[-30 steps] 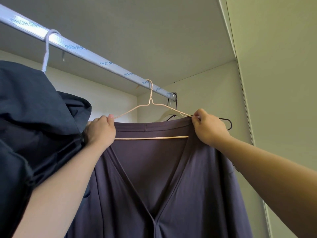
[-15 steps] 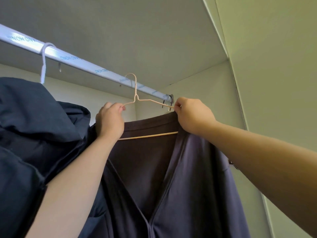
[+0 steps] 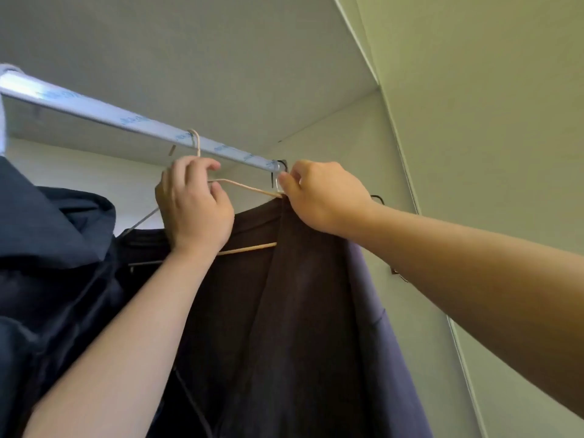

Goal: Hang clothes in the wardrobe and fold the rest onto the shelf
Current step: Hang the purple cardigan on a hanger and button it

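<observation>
Both hands grip hanger (image 3: 249, 188): left hand (image 3: 196, 210) below hook (image 3: 196, 140), right hand (image 3: 322, 197) at end; cardigan (image 3: 284, 311) partly hidden.

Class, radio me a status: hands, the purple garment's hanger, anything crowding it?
Left hand grips hanger below its hook; right hand pinches its shoulder end. Purple garment on hanger, hook at rail. Dark garment crowds left.

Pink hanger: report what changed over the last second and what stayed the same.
The left hand left the left shoulder of the cardigan and moved inward; its fingers now grip the pink hanger just below the hook. The hanger turned more edge-on. Unchanged: the right hand pinches the hanger's right end, the hook sits at the rail, the dark blue garment hangs at left.
</observation>
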Demonstrator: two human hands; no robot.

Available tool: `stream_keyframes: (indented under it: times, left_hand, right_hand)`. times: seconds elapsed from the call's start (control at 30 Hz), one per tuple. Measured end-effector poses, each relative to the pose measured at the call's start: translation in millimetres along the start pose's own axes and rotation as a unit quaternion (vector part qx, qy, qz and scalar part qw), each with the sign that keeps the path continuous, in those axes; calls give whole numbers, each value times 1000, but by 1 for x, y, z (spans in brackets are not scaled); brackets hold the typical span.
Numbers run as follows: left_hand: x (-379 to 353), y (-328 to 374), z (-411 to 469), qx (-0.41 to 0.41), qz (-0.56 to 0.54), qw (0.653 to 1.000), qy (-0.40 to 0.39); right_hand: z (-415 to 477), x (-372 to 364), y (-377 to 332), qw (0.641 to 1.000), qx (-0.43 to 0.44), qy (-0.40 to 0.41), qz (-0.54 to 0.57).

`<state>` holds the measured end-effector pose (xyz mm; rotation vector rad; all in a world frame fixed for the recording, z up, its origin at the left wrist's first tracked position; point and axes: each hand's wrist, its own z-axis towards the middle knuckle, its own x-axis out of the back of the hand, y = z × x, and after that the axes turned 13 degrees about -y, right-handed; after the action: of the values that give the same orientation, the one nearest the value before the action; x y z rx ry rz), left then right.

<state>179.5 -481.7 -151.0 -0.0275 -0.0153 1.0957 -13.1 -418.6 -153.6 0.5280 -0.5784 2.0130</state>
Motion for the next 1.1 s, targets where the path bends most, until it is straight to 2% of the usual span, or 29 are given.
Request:
stream_keyframes:
  times: [0.1,0.2,0.27,0.33,0.4,0.47,0.57,0.7,0.77,0.87,1.0,1.1]
  left_hand:
    - [-5,66,-9,-103,-36,994,0]
    - [-11,135,-16,-189,-96,974,-73]
    - [-24,177,-17,-151,-156,964,-156]
    - [-44,214,-26,-95,-163,950,-247]
    - [-64,243,-47,-56,-181,933,-307]
    - [-78,269,-74,-15,-239,919,-313]
    - [-99,305,-105,43,-333,902,-271]
    - [-129,367,-124,105,-473,842,-236]
    - [-139,404,-131,110,-532,796,-266]
    - [-147,465,-135,92,-618,693,-360]
    - [-132,554,-122,-31,-660,556,-504]
    - [-107,618,-104,-121,-686,420,-581]
  right_hand:
    - [-21,13,28,998,-9,32,52]
    - [-53,24,78,990,-48,81,103]
    - [-74,32,116,981,-87,118,125]
    - [-94,41,152,969,-127,161,139]
    - [-113,46,182,953,-157,207,155]
    - [-133,45,205,942,-170,228,176]
    - [-159,46,231,940,-169,224,191]
    - [-189,76,264,941,-167,226,188]
    - [-205,102,281,935,-197,224,190]
    - [-234,156,305,906,-283,252,191]
    - [-287,237,310,836,-435,307,136]
    - [-322,290,291,774,-533,330,91]
